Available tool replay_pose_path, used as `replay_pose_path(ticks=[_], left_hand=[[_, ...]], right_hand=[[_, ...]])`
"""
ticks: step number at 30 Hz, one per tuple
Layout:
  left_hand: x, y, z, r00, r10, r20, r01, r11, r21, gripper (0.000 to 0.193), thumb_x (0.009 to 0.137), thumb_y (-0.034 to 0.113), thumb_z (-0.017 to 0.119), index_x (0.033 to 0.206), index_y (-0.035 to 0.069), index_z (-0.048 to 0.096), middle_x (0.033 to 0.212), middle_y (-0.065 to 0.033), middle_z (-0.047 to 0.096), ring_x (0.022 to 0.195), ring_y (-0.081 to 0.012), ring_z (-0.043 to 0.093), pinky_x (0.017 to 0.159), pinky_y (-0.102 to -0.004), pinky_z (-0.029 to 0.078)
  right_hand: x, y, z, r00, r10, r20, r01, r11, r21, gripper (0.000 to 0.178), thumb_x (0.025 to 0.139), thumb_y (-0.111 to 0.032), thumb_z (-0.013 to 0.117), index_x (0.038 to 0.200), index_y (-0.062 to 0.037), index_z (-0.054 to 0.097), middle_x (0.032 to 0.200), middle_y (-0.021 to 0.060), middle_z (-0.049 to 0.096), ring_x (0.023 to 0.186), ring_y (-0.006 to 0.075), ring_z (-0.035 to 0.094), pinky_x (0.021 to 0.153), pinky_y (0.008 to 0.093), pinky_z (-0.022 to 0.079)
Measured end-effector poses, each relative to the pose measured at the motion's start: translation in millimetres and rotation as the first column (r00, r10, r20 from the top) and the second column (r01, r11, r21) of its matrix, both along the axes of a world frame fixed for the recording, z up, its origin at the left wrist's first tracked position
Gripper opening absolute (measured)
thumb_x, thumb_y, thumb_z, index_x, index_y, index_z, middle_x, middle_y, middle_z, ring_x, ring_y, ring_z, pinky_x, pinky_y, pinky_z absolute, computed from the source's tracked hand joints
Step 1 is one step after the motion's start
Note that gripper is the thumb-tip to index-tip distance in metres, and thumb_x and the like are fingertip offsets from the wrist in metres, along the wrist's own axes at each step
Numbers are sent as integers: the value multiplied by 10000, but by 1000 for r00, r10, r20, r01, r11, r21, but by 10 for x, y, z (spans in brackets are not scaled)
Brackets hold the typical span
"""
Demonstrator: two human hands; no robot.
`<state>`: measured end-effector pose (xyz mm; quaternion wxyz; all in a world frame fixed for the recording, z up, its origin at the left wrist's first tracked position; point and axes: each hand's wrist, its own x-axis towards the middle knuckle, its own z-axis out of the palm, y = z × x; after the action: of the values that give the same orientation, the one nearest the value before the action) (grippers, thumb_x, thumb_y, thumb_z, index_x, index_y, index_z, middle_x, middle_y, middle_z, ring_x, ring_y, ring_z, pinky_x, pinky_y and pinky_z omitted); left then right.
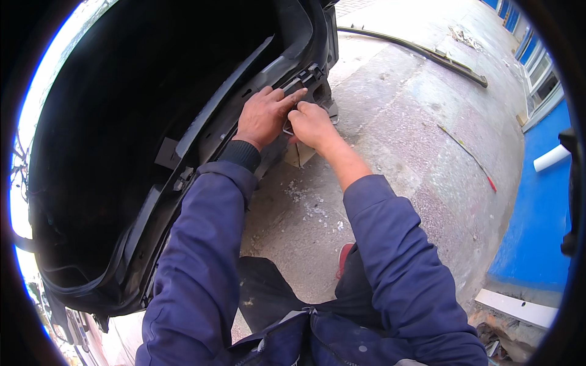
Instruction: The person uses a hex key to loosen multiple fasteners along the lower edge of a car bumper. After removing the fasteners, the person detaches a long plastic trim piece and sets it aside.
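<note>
The dark rear body of a car (204,125), with its trunk opening, rises in front of me on the left. My left hand (259,116) lies on its rear edge, fingers stretched toward a black bracket (310,76) at the corner. Right beside it, my right hand (311,125) is closed, thumb side against the left fingers. A thin, shiny bent metal piece (287,129) shows below the right fingers. What those fingers grip is mostly hidden.
A long dark trim strip (421,52) lies on the concrete floor (390,140) beyond the car. Nearer is a thin rod with a red end (476,161). A blue wall (534,213) with a white pipe (550,158) stands at the right. Pale debris (311,207) lies below my arms.
</note>
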<state>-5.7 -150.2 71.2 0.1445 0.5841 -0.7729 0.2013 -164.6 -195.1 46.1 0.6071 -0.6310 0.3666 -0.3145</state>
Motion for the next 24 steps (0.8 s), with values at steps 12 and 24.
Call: replay_pose_path(ticks=[12, 24], left_hand=[[73, 361, 187, 992, -31, 125, 15, 992, 129, 94, 959, 145, 651, 903, 75, 680, 888, -91, 714, 927, -309, 711, 793, -449, 582], [-567, 472, -75, 859, 512, -16, -461, 787, 411, 199, 942, 156, 624, 949, 45, 789, 959, -202, 808, 909, -374, 800, 817, -478, 637]], right_hand=[[-318, -173, 8, 965, -3, 263, -52, 978, 203, 205, 1028, -133, 709, 1134, 42, 715, 929, 84, 715, 780, 165, 720, 681, 308, 647], [28, -176, -206, 957, -117, 265, 54, 971, 233, 282, 1075, -214, 686, 1010, 57, 732, 834, 113, 734, 695, 181, 730, 639, 327, 644]])
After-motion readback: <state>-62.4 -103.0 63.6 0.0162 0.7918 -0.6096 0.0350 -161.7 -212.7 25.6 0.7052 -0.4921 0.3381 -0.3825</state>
